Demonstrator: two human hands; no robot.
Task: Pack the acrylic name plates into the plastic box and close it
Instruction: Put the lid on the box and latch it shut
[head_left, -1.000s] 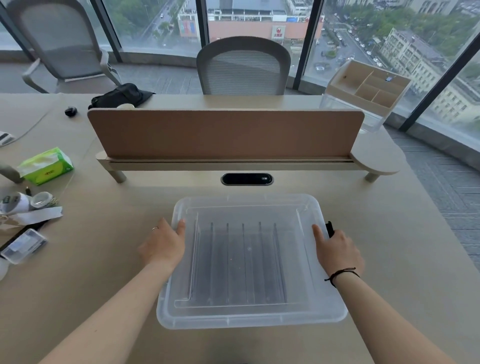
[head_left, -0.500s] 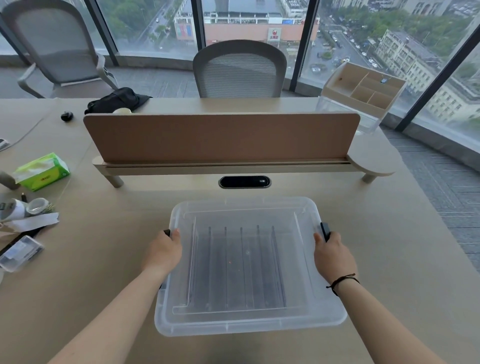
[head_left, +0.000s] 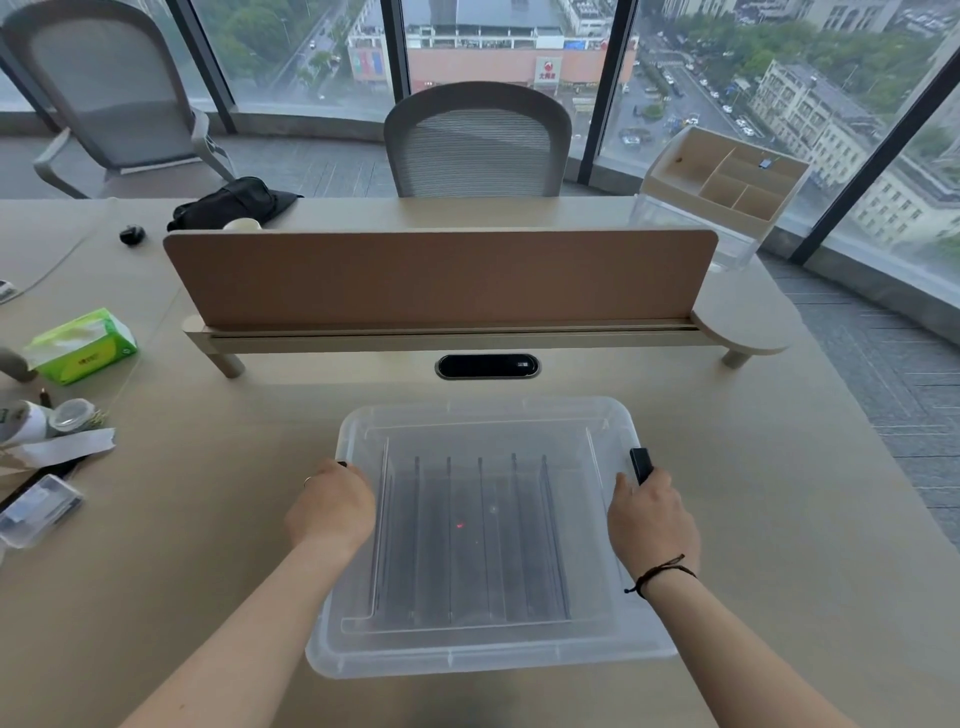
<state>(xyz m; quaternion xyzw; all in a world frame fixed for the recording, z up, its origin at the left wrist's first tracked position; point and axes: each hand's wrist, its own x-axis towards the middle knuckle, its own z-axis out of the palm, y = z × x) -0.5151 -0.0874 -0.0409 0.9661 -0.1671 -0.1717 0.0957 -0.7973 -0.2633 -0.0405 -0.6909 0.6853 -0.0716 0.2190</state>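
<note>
A clear plastic box (head_left: 488, 415) with its lid on sits on the desk in front of me. Through the lid I see several acrylic name plates (head_left: 480, 540) standing in a row inside. My left hand (head_left: 332, 506) grips the left side of the box over a black latch, which is mostly hidden under the fingers. My right hand (head_left: 649, 519) holds the right side, with its fingers on the black latch (head_left: 640, 464) that stands raised.
A brown divider panel (head_left: 441, 278) on a low shelf crosses the desk behind the box, with a black cable port (head_left: 487, 366) before it. A green tissue pack (head_left: 83, 345), tape rolls (head_left: 47, 421) and a small clear case (head_left: 36, 509) lie left. A wooden organizer (head_left: 727, 179) stands far right.
Both hands slid from resting on the lid's edges down onto the side latches. The right latch now stands up beside my fingers; the view shifted slightly.
</note>
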